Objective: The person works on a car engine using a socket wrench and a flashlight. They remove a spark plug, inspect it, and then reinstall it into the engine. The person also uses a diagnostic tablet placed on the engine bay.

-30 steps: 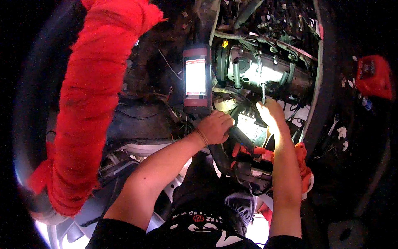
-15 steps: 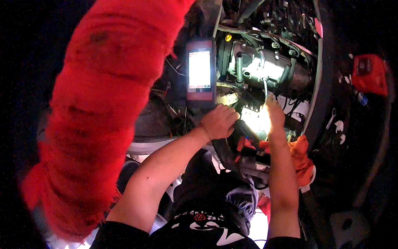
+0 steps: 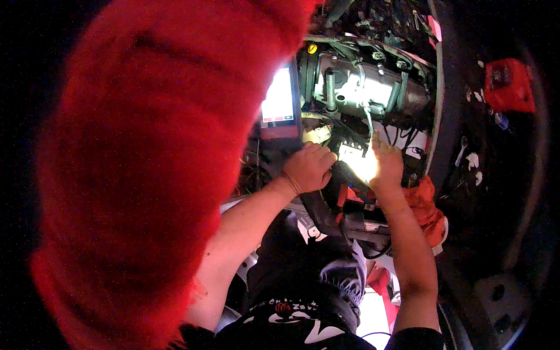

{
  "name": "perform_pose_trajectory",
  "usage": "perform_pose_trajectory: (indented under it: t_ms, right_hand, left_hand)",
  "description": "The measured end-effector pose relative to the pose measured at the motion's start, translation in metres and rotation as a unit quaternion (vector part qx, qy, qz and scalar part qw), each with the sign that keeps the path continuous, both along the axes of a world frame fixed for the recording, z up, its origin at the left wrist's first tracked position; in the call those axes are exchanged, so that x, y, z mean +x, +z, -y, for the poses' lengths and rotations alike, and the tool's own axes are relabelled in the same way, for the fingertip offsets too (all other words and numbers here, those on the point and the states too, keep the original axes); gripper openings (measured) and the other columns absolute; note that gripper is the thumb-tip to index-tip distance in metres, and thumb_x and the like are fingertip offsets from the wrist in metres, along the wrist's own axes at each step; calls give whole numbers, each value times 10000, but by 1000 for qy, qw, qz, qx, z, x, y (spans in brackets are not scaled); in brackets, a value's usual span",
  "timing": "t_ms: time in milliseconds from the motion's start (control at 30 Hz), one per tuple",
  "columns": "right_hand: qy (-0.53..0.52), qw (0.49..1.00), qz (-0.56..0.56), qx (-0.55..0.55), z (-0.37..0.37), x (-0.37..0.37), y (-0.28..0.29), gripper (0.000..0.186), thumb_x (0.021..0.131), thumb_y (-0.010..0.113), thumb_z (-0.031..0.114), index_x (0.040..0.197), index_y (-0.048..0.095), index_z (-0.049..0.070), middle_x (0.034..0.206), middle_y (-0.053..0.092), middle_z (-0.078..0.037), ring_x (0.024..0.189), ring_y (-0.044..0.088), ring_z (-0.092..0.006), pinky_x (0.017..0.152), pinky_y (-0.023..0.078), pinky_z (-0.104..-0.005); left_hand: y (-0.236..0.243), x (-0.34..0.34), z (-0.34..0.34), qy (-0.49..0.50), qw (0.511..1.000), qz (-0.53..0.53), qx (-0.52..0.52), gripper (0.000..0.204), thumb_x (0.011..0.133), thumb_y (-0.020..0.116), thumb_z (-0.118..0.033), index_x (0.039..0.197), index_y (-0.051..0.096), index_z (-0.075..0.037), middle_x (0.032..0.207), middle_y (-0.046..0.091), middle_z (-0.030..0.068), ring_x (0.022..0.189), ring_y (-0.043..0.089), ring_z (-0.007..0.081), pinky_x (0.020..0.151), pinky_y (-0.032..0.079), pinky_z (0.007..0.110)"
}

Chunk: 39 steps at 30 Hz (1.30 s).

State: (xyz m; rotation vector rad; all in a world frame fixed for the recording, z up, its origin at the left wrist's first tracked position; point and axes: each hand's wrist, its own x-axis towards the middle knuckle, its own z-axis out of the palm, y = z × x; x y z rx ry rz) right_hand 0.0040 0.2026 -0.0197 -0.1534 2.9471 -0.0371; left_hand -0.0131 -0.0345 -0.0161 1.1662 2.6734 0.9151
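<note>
A slender metal tool (image 3: 370, 122) is in my right hand (image 3: 385, 160), its fingers closed round it; its far end meets the lit metal engine cover (image 3: 379, 87), among hoses and tubes. My left hand (image 3: 306, 166) has curled fingers on the dark area below a red-and-black device with a bright screen (image 3: 277, 102); what they grip is hidden. A yellowish part (image 3: 315, 133) lies above that hand. Between my hands is a brightly lit boxy part (image 3: 353, 153), partly behind my right hand, with a dark bar below it.
A large red fabric-wrapped bar (image 3: 140, 163) fills the left and partly covers the screen. An orange cloth (image 3: 426, 213) lies right of my right forearm. A red case (image 3: 507, 84), a small wrench (image 3: 462, 151) and white scraps (image 3: 472, 160) sit on the dark surface at right.
The view has shifted, so the red wrapped bar looks much larger and now hides part of the screen and my left forearm. My right hand is slightly higher, still holding the tool.
</note>
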Motion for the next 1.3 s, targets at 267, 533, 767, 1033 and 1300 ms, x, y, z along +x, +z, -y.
perform_pose_trajectory:
  t_ms: [267,533,767,1033,1300]
  right_hand:
    - [-134,979,-103,-115,-2,34,38,396,851,589,93,1246,611,80,952,676,-175,840,661,-379,745,531,-477]
    - [-240,788,-9,-566,80,163,148,378,964,545,77,1326,552,-28,1253,649,-173,1168,612,-250,983,474,-370]
    - [-114,779,198,-584,193,163,37,312,917,655,227,1120,634,-10,1027,687,-224,947,672,-408,836,533,-462]
    - [-280,872,164,-365,326,-20,-87,548,903,607,501,1145,620,9,1041,685,-256,962,675,-423,819,541,-522]
    - [-333,783,130,-509,352,-51,-85,465,922,596,425,1202,606,55,1090,675,-240,1009,652,-434,851,527,-523]
  left_hand:
    - [-4,0,-2,8,1000,-26,5,456,707,688,-130,1140,583,-33,1015,623,157,960,602,361,888,492,461]
    - [92,90,16,307,832,273,374,395,906,595,-114,1286,517,-37,956,634,145,897,631,317,827,516,413]
    - [38,126,145,604,595,493,195,137,932,605,-151,1014,520,-82,645,495,22,488,463,151,410,389,318]
    - [-44,-51,234,553,652,467,227,71,891,605,-118,946,600,-73,776,615,62,612,572,212,510,472,407]
    - [-121,-120,284,650,708,274,-40,366,911,600,-289,1194,656,-63,1118,687,174,956,677,328,781,545,450]
